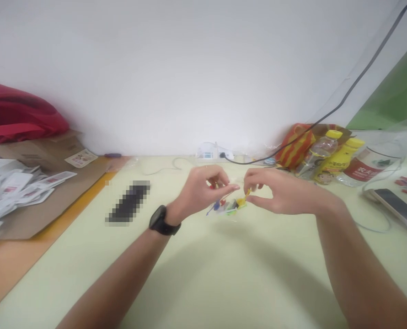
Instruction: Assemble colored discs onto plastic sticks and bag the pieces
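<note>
Pinching with thumb and forefinger, the left hand (200, 192) grasps the upper edge of a small clear plastic packet of coloured bits (228, 206). The right hand (281, 192) nips the packet's right end at a yellow piece, so both hands are closed on it. It hangs just above the pale green tabletop (203, 274), midway between the hands, probably lifted so that fingertips can reach it from both sides (what the red, blue and green bits are is too blurred to tell).

At the far left, a red fabric bag (18, 112) rests on a brown cardboard box (42, 153). A heap of white paper sachets (11, 189) lies well apart from the hands, and a black wristwatch (162, 220) sits on the left wrist. Further right, yellow-capped clear plastic bottles (327, 155) stand back near the wall, out of the arms' way. A flat silver-edged smartphone (398, 208) lies near the right forearm.
</note>
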The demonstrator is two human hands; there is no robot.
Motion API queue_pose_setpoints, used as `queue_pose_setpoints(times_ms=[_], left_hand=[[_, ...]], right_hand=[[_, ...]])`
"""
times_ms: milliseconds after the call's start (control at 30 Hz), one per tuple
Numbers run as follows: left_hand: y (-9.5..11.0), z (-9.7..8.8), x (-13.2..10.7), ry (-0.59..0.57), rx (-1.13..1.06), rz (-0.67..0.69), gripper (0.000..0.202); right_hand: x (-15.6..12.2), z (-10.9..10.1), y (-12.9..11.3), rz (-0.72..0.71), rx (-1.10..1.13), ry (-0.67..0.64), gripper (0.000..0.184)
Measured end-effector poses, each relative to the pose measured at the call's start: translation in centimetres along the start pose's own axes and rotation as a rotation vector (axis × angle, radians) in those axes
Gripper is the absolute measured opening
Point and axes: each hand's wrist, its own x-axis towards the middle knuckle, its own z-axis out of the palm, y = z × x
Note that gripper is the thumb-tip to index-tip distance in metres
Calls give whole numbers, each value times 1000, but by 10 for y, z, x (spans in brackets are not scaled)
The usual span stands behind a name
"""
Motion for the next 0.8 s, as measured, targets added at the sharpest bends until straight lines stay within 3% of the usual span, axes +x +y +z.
queue_pose_setpoints(times_ms=[167, 233, 300, 467, 567, 700, 800], left_hand=[[14, -14, -6, 79, -11, 39, 29], [15, -16, -13, 162, -34, 42, 38], [12, -14, -25, 197, -87, 22, 52], [-10, 11, -65, 26, -235, -202, 73], [-23, 32, -85, -90, -328, -359, 86], [-31, 52, -97, -33, -441, -462, 75], [-31, 57, -98, 2, -490, -502, 68]], right_hand=[[-5, -3, -6, -86, 52, 220, 14], [-8, -5, -9, -98, 78, 305, 11], [-9, -6, -12, -120, 90, 297, 9], [-10, 11, -14, -171, 175, 179, 12], [-9, 29, -7, -151, 213, 199, 14], [-10, 56, 22, -8, 203, 478, 13], [-11, 78, 50, 154, 260, 451, 24]])
